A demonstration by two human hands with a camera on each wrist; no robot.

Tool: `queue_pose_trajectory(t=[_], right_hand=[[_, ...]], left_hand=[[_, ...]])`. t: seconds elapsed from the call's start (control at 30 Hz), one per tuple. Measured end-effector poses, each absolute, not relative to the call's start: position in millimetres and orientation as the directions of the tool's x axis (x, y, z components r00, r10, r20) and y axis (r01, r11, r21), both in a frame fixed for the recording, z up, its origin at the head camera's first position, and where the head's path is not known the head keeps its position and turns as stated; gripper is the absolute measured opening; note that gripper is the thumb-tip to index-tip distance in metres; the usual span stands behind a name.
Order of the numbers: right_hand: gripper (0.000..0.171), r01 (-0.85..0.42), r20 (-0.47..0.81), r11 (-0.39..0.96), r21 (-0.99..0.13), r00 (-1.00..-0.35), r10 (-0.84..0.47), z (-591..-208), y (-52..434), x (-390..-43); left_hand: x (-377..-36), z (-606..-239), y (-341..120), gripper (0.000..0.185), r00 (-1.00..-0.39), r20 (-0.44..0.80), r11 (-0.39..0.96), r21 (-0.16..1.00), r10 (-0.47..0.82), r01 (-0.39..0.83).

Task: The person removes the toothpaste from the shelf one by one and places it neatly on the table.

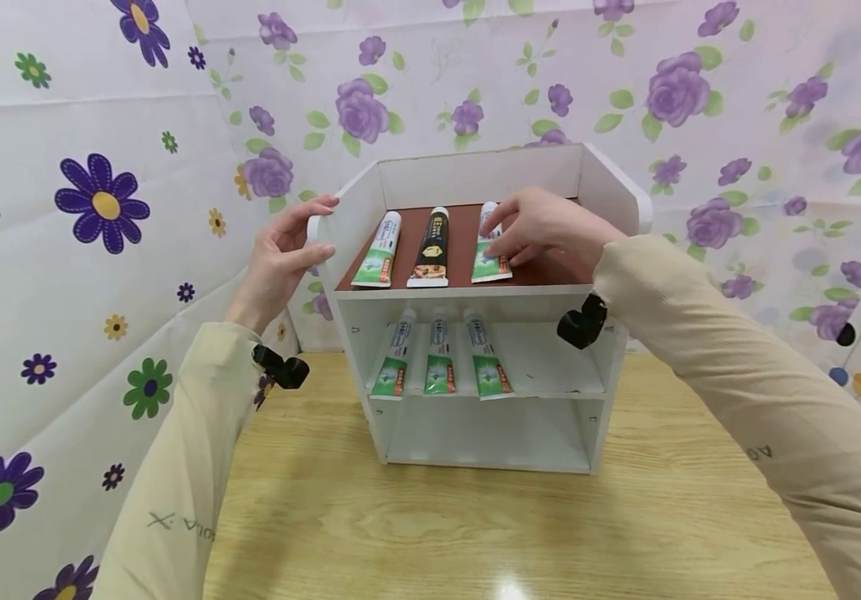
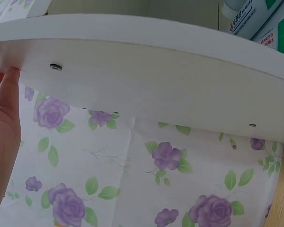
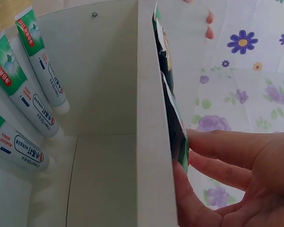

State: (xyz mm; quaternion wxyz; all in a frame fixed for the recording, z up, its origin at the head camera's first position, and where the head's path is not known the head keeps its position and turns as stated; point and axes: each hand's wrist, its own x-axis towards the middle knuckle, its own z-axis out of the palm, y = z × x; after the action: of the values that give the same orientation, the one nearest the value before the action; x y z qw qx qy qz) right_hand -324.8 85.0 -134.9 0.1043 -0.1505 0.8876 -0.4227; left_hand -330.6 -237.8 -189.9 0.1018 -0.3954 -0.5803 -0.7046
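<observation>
A small white shelf unit (image 1: 486,433) stands on the wooden table. My left hand (image 1: 276,258) holds the upper corner of its left side panel (image 2: 146,90), the thumb apart from the other fingers. On the brown top board, my right hand (image 1: 543,225) pinches a green-and-white toothpaste tube (image 1: 492,265) between thumb and fingers, partly covering it. To the left of that tube lie a black toothpaste tube (image 1: 433,246) and another green-and-white tube (image 1: 380,254). In the right wrist view, the right hand (image 3: 236,175) meets the tube's crimped end (image 3: 183,153) at the board's edge.
On the middle shelf lie a left tube (image 1: 394,358), a centre tube (image 1: 440,358) and a right tube (image 1: 487,358), ends jutting past its front edge. Raised white walls (image 1: 478,179) border the top. Flowered cloth (image 1: 475,83) hangs behind and at the left. The wooden table (image 1: 415,533) extends in front.
</observation>
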Motion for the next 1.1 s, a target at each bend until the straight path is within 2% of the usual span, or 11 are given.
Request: queue_pose_trajectory(t=[0.13, 0.33, 0.73, 0.97, 1.1], right_hand=[[0.041, -0.134, -0.101, 0.617, -0.776, -0.938, -0.331, -131, 78, -327], [0.04, -0.141, -0.103, 0.607, -0.782, -0.931, -0.35, -131, 77, -329], [0.044, -0.117, -0.015, 0.338, -0.934, -0.931, -0.364, -142, 99, -324], [0.049, -0.117, 0.0, 0.332, -0.936, -0.944, -0.331, -118, 108, -318], [0.052, -0.118, 0.037, 0.237, -0.964, -0.946, -0.321, -103, 113, -309]], left_hand=[[-329, -190, -238, 0.041, -0.673, 0.67, -0.299, 0.743, 0.314, 0.6], [-330, -189, -238, 0.041, -0.667, 0.673, -0.295, 0.739, 0.319, 0.605], [-332, -189, -239, 0.039, -0.663, 0.675, -0.271, 0.737, 0.324, 0.619], [-332, -189, -239, 0.04, -0.666, 0.676, -0.29, 0.737, 0.316, 0.611], [-331, -190, -240, 0.04, -0.674, 0.671, -0.291, 0.741, 0.309, 0.605]])
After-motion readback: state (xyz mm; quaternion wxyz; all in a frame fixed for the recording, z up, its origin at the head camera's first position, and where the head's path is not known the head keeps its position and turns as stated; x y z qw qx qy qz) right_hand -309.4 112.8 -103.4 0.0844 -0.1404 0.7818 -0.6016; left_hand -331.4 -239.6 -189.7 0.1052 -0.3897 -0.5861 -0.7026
